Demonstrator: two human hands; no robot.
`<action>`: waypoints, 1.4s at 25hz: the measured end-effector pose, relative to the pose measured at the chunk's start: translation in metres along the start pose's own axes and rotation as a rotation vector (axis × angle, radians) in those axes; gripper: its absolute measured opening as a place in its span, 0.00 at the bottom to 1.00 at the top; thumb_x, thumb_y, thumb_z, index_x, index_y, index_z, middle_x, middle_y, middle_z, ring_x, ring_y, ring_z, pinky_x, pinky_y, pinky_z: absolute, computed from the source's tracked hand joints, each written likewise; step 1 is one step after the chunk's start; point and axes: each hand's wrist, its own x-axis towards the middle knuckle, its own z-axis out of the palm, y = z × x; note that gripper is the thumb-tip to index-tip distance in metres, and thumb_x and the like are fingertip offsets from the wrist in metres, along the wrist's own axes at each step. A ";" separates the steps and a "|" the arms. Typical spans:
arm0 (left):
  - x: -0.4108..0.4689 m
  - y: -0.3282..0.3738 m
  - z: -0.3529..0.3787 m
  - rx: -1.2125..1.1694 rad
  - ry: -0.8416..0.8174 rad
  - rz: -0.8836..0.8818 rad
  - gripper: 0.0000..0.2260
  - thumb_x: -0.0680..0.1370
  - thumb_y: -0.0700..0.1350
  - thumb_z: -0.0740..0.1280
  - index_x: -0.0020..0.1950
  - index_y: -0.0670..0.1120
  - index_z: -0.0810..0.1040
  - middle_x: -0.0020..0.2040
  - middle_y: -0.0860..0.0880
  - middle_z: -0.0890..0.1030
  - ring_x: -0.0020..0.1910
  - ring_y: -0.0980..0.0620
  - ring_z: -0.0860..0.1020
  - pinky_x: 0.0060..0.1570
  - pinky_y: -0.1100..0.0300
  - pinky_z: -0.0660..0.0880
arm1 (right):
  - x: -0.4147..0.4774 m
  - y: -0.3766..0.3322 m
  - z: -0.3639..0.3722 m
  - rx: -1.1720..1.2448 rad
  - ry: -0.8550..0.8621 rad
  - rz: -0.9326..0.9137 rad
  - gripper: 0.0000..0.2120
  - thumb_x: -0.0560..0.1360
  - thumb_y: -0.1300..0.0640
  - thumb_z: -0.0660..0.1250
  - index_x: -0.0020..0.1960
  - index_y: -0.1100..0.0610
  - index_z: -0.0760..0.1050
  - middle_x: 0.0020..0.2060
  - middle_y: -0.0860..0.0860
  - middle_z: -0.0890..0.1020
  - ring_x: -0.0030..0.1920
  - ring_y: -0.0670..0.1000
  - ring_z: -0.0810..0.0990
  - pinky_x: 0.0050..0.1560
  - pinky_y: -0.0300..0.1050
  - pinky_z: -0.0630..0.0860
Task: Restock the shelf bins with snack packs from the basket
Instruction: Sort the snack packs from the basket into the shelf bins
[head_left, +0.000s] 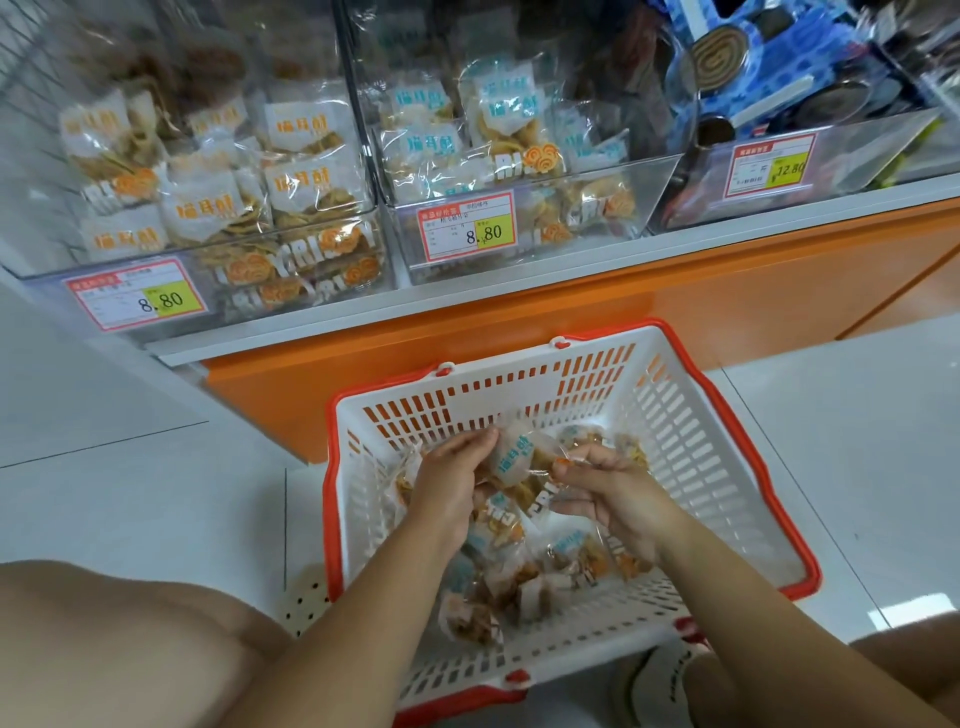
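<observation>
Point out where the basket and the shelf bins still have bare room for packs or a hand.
Basket: bare floor along the far wall and right side; packs crowd the middle and near left, under the left hand and right hand. Middle bin, blue-lettered packs: open on its right, behind the front wall. Left bin, orange-lettered packs: filled across.

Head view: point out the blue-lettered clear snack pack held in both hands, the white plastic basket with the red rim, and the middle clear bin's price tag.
blue-lettered clear snack pack (515, 453), head view, printed label.
white plastic basket with red rim (737, 447), head view, right wall.
middle clear bin's price tag (466, 232), head view, tag centre.
</observation>
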 end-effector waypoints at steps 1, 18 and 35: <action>-0.001 0.001 0.002 -0.058 0.009 -0.010 0.06 0.77 0.42 0.69 0.53 0.44 0.82 0.52 0.45 0.85 0.51 0.44 0.83 0.45 0.50 0.81 | 0.000 0.000 0.001 0.034 -0.005 0.000 0.11 0.66 0.61 0.73 0.45 0.62 0.76 0.41 0.59 0.80 0.35 0.53 0.81 0.41 0.45 0.83; -0.021 0.015 0.002 0.307 -0.088 0.085 0.16 0.75 0.39 0.72 0.60 0.52 0.79 0.52 0.51 0.85 0.51 0.52 0.84 0.56 0.50 0.80 | -0.017 -0.018 0.022 -0.357 0.036 -0.110 0.21 0.73 0.59 0.73 0.64 0.48 0.74 0.52 0.51 0.82 0.52 0.50 0.84 0.56 0.47 0.79; -0.078 0.231 0.023 1.258 0.450 1.008 0.34 0.77 0.56 0.67 0.79 0.53 0.55 0.76 0.54 0.61 0.75 0.52 0.59 0.73 0.53 0.60 | -0.013 -0.279 0.095 -0.756 0.347 -0.808 0.16 0.74 0.58 0.72 0.56 0.59 0.68 0.54 0.63 0.79 0.52 0.57 0.82 0.55 0.58 0.79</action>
